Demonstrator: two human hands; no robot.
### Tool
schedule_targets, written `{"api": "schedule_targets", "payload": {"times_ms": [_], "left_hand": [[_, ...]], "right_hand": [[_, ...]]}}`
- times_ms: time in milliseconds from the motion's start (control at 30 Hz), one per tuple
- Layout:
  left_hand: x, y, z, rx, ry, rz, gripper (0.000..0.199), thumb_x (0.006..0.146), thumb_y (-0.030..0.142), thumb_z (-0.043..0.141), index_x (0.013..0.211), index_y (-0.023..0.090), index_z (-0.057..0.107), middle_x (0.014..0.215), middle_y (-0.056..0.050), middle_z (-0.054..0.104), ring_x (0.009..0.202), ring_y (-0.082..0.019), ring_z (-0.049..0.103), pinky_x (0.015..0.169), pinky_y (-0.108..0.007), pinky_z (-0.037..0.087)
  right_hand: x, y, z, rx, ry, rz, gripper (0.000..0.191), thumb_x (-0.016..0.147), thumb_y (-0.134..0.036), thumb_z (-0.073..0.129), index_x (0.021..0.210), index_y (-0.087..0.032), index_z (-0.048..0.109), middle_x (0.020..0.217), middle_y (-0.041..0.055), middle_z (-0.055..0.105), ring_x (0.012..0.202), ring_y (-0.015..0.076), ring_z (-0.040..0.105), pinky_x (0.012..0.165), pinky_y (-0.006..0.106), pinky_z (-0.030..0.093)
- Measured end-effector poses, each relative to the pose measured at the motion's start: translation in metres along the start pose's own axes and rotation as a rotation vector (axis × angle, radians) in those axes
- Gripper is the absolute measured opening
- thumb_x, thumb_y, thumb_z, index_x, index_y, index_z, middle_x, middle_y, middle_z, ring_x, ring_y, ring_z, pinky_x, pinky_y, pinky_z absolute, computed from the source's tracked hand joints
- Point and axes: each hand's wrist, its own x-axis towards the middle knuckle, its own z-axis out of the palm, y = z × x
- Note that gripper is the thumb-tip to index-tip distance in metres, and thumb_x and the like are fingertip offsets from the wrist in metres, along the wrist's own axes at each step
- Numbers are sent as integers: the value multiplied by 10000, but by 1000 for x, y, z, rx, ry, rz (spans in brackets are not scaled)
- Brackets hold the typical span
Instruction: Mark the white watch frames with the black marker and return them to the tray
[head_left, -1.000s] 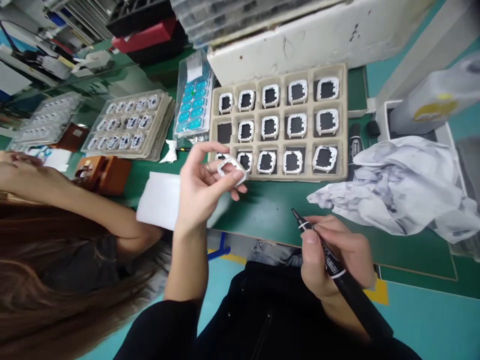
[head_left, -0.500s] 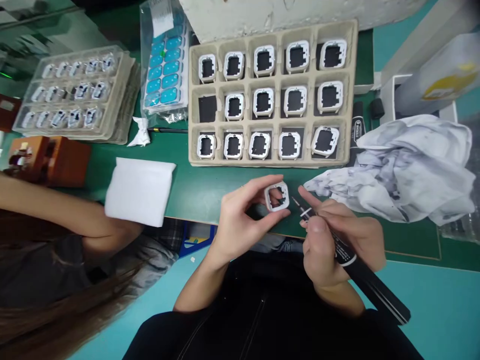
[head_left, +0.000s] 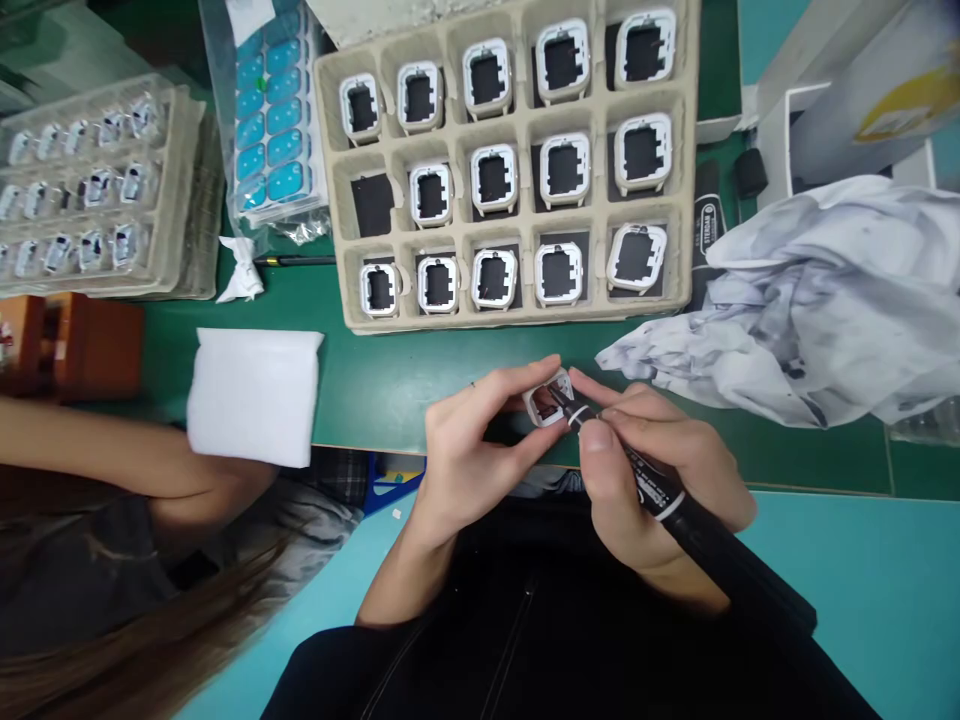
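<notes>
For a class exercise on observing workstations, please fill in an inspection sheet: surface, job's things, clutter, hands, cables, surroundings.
Surface: green bench top.
Job's things: white frame, held; black pen-shaped tool, tip at the frame, contact unclear; beige tray holding fourteen similar frames.
Clutter: crumpled cloth, white pad.
Hands: left hand pinches the frame; right hand grips the tool.
Cables: nothing seen.
Surroundings: co-worker's arm at left; blue floor.

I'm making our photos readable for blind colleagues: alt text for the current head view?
A person's left hand holds a small white frame while the right hand points a black marker at it. On the green table ahead, a tray holds fourteen similar frames.
</notes>
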Motion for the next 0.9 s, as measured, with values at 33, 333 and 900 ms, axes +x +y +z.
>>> {"api": "schedule_targets", "payload": {"times_ms": [33, 333, 900], "left_hand": [[0, 0, 0, 14, 6, 16, 584, 947, 194, 1037, 1487, 288, 833, 1371, -47, 909, 1047, -191, 915, 963, -245, 772], [-2, 1, 1, 111, 34, 72, 564, 961, 148, 1009, 1475, 280, 820, 1376, -33, 913, 1020, -175, 923, 946, -224, 770], [-5, 0, -1, 178, 36, 104, 522, 993, 187, 979, 1481, 282, 820, 1350, -35, 919, 1029, -192, 924, 954, -260, 785]], "right_hand": [[0, 0, 0, 2, -4, 5, 214, 1003, -34, 820, 1085, -214, 736, 903, 4, 770, 921, 275, 898, 813, 460, 845], [0, 1, 2, -20, 8, -7, 179, 1005, -38, 807, 1059, -199, 748, 901, 34, 802, 915, 291, 913, 808, 422, 844], [0, -2, 3, -24, 0, 6, 161, 1059, -58, 777, 1071, -218, 761, 875, -5, 761, 759, 188, 812, 901, 444, 850]]}}
